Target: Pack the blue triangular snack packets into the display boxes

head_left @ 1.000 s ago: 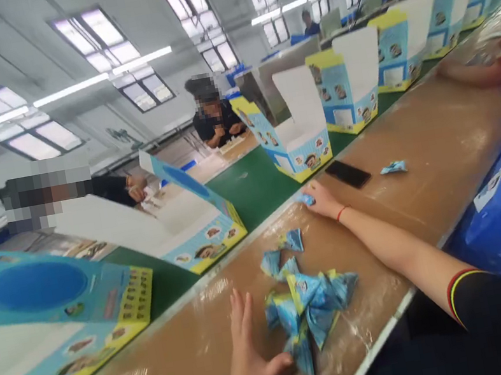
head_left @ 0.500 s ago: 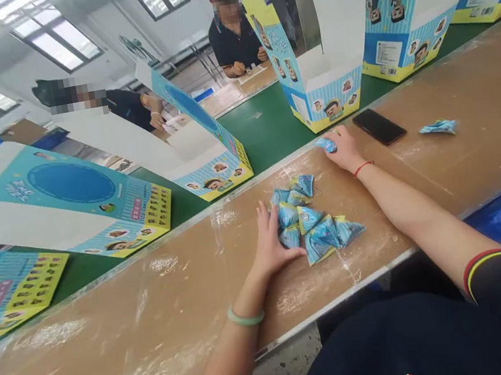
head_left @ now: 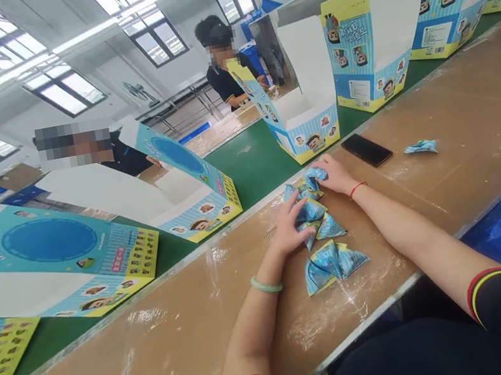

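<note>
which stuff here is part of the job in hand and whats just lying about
In the job: blue packet in the right hand; grouped packets by the left hand; open boxes, probably.

Lying about, seemingly: phone; lone packet right of the phone.

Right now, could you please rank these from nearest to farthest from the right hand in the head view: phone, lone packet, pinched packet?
1. Pinched packet: touching the right hand, at its left.
2. Phone: lying just to the hand's right.
3. Lone packet: farther right, past the phone.
</note>
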The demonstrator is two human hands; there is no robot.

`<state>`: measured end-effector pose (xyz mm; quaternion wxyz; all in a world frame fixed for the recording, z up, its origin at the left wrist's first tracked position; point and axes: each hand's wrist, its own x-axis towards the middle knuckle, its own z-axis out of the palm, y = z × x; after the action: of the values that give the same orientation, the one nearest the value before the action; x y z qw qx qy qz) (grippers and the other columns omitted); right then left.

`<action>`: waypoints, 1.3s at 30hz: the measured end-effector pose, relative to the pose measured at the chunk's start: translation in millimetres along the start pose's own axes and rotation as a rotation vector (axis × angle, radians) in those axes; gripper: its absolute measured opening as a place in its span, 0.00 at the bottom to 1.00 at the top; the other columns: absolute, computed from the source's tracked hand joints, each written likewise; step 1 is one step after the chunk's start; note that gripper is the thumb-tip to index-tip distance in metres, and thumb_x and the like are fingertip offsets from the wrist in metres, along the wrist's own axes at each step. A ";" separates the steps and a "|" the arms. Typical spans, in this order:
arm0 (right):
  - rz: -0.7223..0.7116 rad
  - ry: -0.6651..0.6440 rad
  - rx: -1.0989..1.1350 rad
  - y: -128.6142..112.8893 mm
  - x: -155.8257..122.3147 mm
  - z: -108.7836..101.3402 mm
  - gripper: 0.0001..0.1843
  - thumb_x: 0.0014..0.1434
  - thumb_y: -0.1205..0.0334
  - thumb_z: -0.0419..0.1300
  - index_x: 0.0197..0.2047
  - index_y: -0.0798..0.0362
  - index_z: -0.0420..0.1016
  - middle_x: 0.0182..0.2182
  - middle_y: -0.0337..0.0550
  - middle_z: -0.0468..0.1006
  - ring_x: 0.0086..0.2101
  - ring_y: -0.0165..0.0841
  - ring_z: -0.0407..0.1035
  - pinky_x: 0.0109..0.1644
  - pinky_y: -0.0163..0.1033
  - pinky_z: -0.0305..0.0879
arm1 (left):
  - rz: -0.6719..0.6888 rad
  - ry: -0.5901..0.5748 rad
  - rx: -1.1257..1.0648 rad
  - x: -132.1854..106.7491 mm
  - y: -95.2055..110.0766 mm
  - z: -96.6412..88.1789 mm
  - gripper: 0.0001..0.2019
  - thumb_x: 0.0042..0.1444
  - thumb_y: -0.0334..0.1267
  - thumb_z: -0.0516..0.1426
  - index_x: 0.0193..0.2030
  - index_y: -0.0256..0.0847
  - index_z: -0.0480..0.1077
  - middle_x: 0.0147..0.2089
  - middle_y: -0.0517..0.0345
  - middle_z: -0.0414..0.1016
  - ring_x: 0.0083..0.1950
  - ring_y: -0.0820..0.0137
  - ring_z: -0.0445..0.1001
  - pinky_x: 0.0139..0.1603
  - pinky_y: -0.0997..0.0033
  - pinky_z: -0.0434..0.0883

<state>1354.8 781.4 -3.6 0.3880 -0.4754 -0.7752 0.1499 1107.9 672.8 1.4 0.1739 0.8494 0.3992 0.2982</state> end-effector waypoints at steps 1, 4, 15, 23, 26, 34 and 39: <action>0.010 0.007 0.003 2.6 0.5 -1.5 0.22 0.53 0.65 0.64 0.53 0.51 0.78 0.48 0.48 0.69 0.46 0.40 0.70 0.53 0.44 0.70 | -0.016 0.067 0.010 6.2 -2.1 0.9 0.44 0.56 0.72 0.52 0.69 0.43 0.64 0.76 0.37 0.53 0.77 0.45 0.52 0.75 0.39 0.51; 0.033 0.034 0.009 9.8 1.8 -4.6 0.22 0.53 0.66 0.64 0.53 0.52 0.78 0.48 0.48 0.69 0.46 0.40 0.70 0.54 0.44 0.70 | -0.233 0.354 -0.044 26.7 -14.0 3.7 0.38 0.61 0.66 0.52 0.70 0.41 0.62 0.77 0.38 0.52 0.77 0.48 0.51 0.76 0.41 0.50; 0.140 0.160 0.049 40.1 6.8 -15.0 0.21 0.54 0.65 0.63 0.52 0.54 0.76 0.46 0.49 0.68 0.47 0.43 0.68 0.59 0.50 0.67 | -0.279 0.150 -0.193 54.6 19.3 2.9 0.37 0.63 0.64 0.51 0.67 0.37 0.65 0.73 0.38 0.61 0.75 0.52 0.59 0.75 0.45 0.53; 0.226 0.237 0.085 50.1 9.4 -18.4 0.19 0.53 0.66 0.63 0.50 0.54 0.77 0.44 0.49 0.68 0.46 0.42 0.68 0.60 0.50 0.67 | 0.338 -0.182 0.302 -28.5 113.1 10.8 0.32 0.56 0.62 0.61 0.66 0.56 0.69 0.74 0.51 0.62 0.78 0.45 0.49 0.76 0.32 0.32; 0.246 0.236 0.057 50.1 9.0 -26.7 0.19 0.55 0.65 0.62 0.51 0.54 0.76 0.46 0.49 0.69 0.47 0.41 0.68 0.60 0.48 0.67 | 0.468 -0.257 0.399 -14.6 119.1 37.4 0.21 0.62 0.50 0.59 0.62 0.55 0.73 0.71 0.56 0.68 0.77 0.51 0.54 0.77 0.35 0.32; 0.234 0.130 -0.231 51.9 5.7 -82.2 0.23 0.56 0.67 0.61 0.56 0.54 0.76 0.49 0.52 0.67 0.47 0.43 0.67 0.55 0.44 0.66 | 0.433 0.090 0.380 70.5 102.7 45.4 0.21 0.62 0.49 0.58 0.60 0.49 0.73 0.69 0.49 0.70 0.74 0.52 0.60 0.76 0.36 0.46; 0.222 -0.160 -0.537 40.9 -16.2 -99.5 0.22 0.58 0.66 0.62 0.56 0.51 0.77 0.52 0.56 0.68 0.46 0.44 0.68 0.48 0.42 0.63 | 0.028 0.310 0.319 177.4 70.0 1.4 0.23 0.62 0.41 0.58 0.63 0.43 0.68 0.73 0.43 0.62 0.60 0.59 0.76 0.62 0.56 0.72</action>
<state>1458.2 774.6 29.5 0.1676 -0.6294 -0.7586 0.0179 1238.3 767.9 103.0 -0.0303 0.8157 0.4514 0.3604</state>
